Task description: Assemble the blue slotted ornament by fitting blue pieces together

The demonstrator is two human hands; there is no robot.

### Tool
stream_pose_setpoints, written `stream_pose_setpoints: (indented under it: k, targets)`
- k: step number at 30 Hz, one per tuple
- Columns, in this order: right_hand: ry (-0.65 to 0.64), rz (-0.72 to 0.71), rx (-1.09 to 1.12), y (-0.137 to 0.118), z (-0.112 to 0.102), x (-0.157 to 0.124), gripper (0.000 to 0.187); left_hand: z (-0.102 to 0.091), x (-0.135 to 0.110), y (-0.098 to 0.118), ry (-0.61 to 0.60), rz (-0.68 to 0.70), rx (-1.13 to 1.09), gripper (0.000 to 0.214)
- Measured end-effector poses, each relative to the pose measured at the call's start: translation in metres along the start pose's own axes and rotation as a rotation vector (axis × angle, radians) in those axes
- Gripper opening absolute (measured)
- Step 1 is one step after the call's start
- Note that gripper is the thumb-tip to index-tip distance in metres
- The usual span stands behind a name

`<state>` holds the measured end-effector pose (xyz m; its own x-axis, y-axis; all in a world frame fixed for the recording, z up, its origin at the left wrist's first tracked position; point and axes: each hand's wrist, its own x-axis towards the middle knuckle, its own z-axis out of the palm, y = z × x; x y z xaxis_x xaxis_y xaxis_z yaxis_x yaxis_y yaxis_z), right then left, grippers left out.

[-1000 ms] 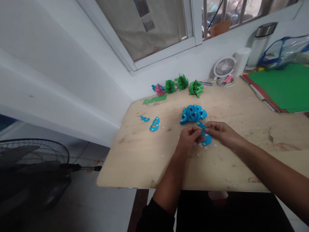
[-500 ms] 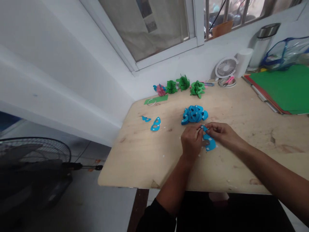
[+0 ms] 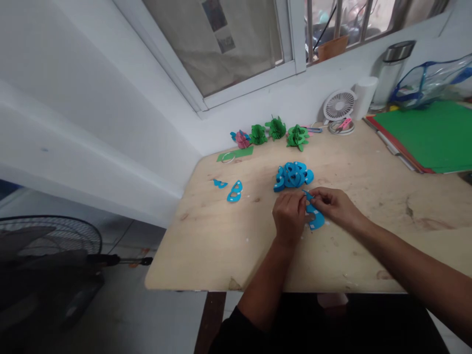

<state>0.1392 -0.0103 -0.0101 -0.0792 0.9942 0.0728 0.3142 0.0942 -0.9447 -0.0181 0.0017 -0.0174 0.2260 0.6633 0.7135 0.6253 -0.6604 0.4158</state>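
Change over 1.0 s: left hand (image 3: 289,216) has rolled knuckles-up and now hides the left part of the blue paper piece (image 3: 316,220). Its fingers are closed on the piece's upper tip. Right hand (image 3: 332,204) pinches the same tip from the other side. Piece sits low over mid-tabletop (image 3: 206,246), just before the blue cut-out pile (image 3: 293,176); the work remains fine fingertip handling at that tip.

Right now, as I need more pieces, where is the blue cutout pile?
In the head view, the blue cutout pile lies on the table beyond the left hand and right hand, before the green paper flowers.
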Motion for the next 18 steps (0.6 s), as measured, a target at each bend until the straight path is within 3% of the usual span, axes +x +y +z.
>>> stream_pose_setpoints:
  k: [9,18]
  targets:
    - [-0.037,0.035,-0.019,0.0004,0.0017,-0.0024,0.024,-0.0074,0.0045,-0.0021,-0.176,-0.482,-0.365,0.012]
    - [-0.060,0.041,-0.018,0.0001,0.0001,-0.0023,0.024,-0.0089,0.0082,-0.0009,-0.184,-0.575,-0.443,0.012]
